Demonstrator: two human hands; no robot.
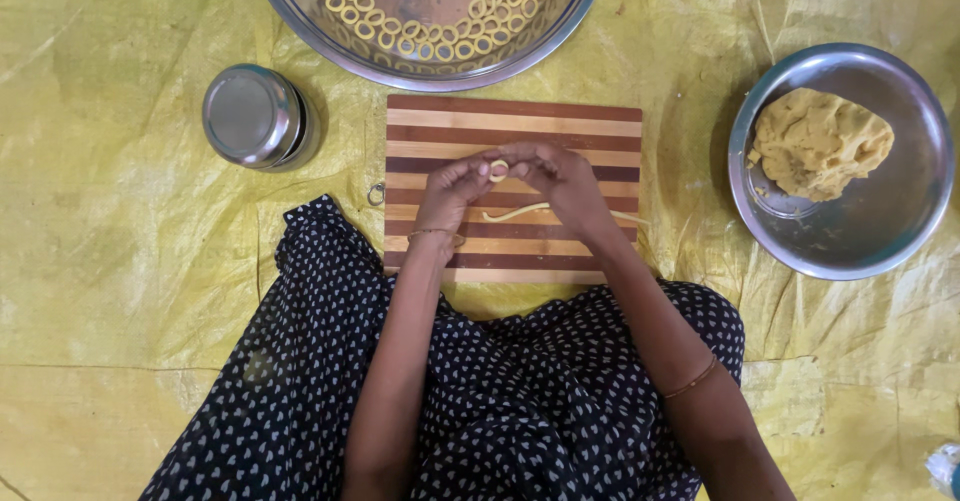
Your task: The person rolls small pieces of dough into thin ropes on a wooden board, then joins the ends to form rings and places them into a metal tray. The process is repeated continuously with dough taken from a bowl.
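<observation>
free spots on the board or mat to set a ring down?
Bare board: the back stripes between the hands and the big tray, and the near left corner. Bare mat: left of the board below the steel tin, and between the board and the dough bowl. Crowded: board centre, where left hand and right hand pinch a dough ring above a dough strand.

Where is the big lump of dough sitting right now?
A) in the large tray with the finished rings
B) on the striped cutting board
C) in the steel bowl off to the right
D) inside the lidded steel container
C: the dough lump rests in the steel bowl to the right, apart from the striped board, over which both hands pinch a small dough ring.
</observation>
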